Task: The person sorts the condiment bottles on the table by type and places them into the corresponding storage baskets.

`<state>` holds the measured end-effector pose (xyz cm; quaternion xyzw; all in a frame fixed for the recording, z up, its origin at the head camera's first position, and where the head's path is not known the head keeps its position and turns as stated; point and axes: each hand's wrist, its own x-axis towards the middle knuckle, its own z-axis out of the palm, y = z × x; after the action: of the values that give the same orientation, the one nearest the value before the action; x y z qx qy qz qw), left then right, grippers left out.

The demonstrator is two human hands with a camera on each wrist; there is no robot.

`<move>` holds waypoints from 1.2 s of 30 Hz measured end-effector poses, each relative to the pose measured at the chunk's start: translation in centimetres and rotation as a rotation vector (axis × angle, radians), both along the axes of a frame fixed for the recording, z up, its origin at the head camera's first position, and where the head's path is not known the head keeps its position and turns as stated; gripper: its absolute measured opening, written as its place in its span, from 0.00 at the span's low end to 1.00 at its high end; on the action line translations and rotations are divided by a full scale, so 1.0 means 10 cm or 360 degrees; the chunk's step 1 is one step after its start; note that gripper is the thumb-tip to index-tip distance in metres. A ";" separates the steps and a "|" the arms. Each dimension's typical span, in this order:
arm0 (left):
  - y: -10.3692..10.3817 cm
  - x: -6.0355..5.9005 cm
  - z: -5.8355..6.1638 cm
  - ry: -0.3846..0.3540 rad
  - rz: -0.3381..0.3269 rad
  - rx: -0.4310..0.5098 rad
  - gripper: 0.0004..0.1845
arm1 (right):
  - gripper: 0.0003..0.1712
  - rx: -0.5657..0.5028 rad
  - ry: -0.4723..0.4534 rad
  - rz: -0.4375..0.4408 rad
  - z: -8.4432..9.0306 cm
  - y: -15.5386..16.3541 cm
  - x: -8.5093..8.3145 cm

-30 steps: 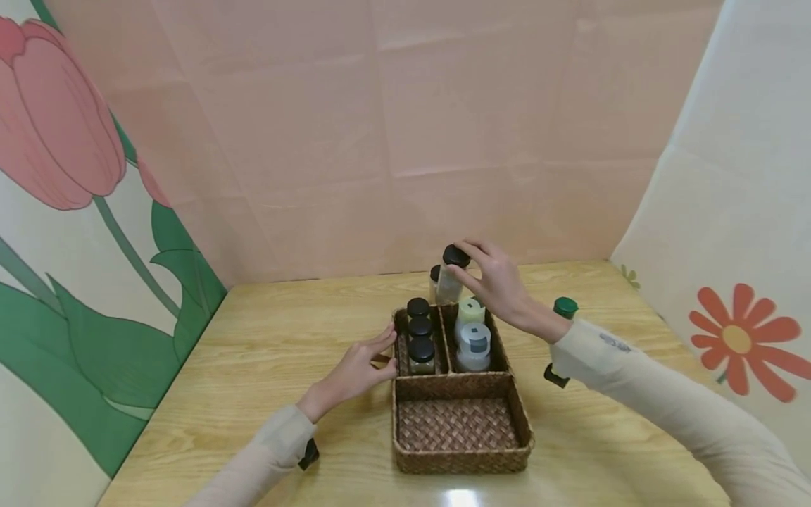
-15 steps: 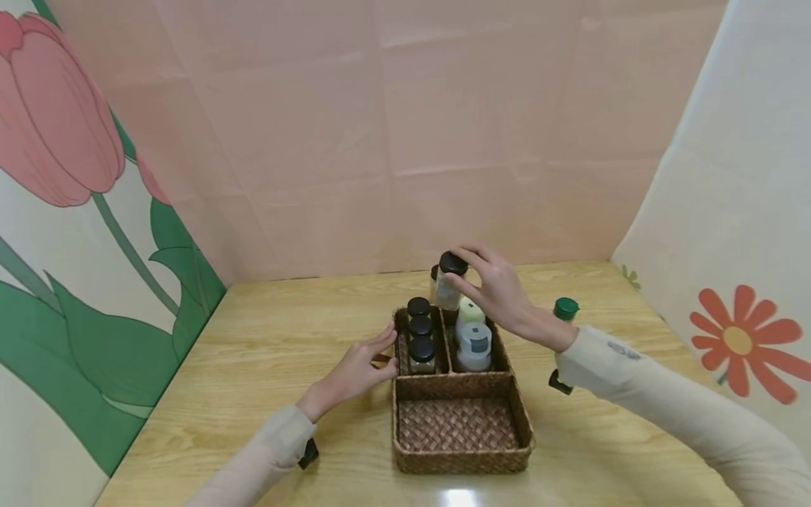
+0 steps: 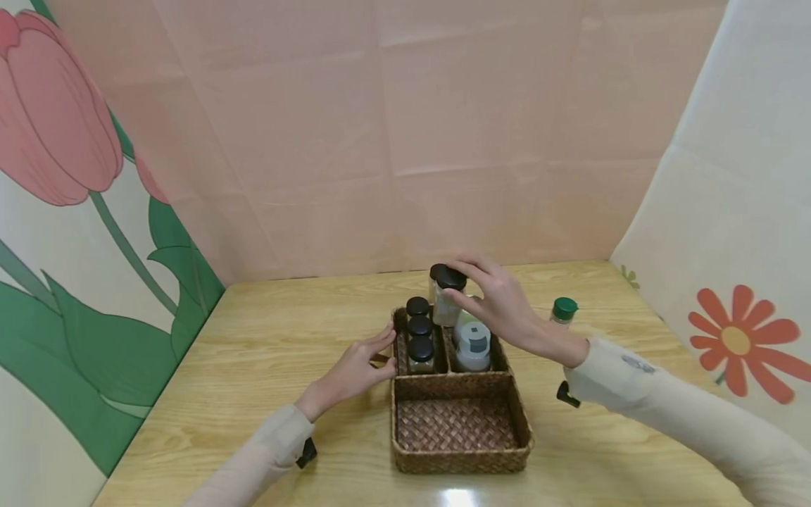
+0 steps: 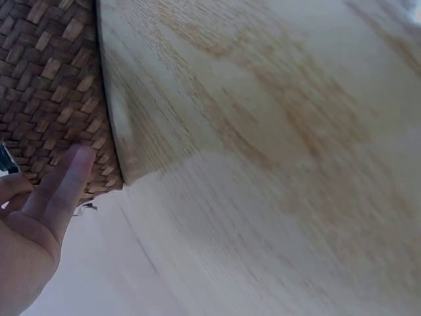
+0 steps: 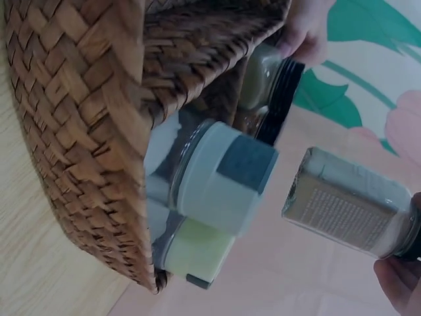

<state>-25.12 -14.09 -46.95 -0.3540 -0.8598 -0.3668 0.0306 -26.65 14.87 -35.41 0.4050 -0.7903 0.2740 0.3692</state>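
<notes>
From the head view, the right hand (image 3: 500,304) pinches a black-capped spice jar (image 3: 447,296) over the woven basket's (image 3: 460,461) far end on the desk (image 3: 266,352), while, in the left wrist view, the left hand's (image 4: 39,217) straight fingers (image 4: 69,181) seemingly touch its wall.

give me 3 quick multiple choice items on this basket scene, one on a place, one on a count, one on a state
1. Where is the green-capped bottle?
A. in the basket
B. on the table, right of the basket
C. in the left hand

2. How many black-lidded jars stand in the basket's rear left compartment?
A. one
B. three
C. five

3. What is the state of the basket's large front compartment?
A. empty
B. full of jars
C. covered by a cloth

Answers:
1 B, it stands on the wood beyond the right sleeve.
2 B, three black lids sit in a row there.
3 A, only bare weave shows, while the right hand holds a black-lidded jar above the rear.
</notes>
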 end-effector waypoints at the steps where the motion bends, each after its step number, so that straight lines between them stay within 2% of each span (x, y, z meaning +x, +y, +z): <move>1: 0.00 0.00 0.00 0.0004 0.0001 -0.0004 0.30 | 0.32 0.0004 0.0002 0.0003 0.01 0.00 0.02; 8: 0.00 0.02 0.02 0.0007 -0.0003 -0.0013 0.29 | 0.32 0.0043 -0.0004 0.0032 0.01 -0.03 0.14; 14: 0.01 0.02 0.01 -0.0041 0.0002 0.0006 0.29 | 0.30 0.0091 -0.0009 0.0098 0.01 -0.05 0.27; 22: 0.00 0.03 0.01 -0.0075 0.0007 0.0010 0.29 | 0.28 0.0149 -0.0096 0.0164 0.01 -0.12 0.45; 28: 0.00 0.02 0.00 -0.0062 0.0009 0.0015 0.30 | 0.27 0.0224 -0.0116 0.0131 -0.01 -0.18 0.55; 36: 0.00 0.01 0.01 -0.0029 -0.0003 0.0021 0.29 | 0.27 0.0321 -0.0279 0.0189 0.01 -0.24 0.65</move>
<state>-25.02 -14.05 -46.85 -0.3512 -0.8573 -0.3756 0.0249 -20.13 12.46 -35.34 0.4606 -0.8178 0.2487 0.2393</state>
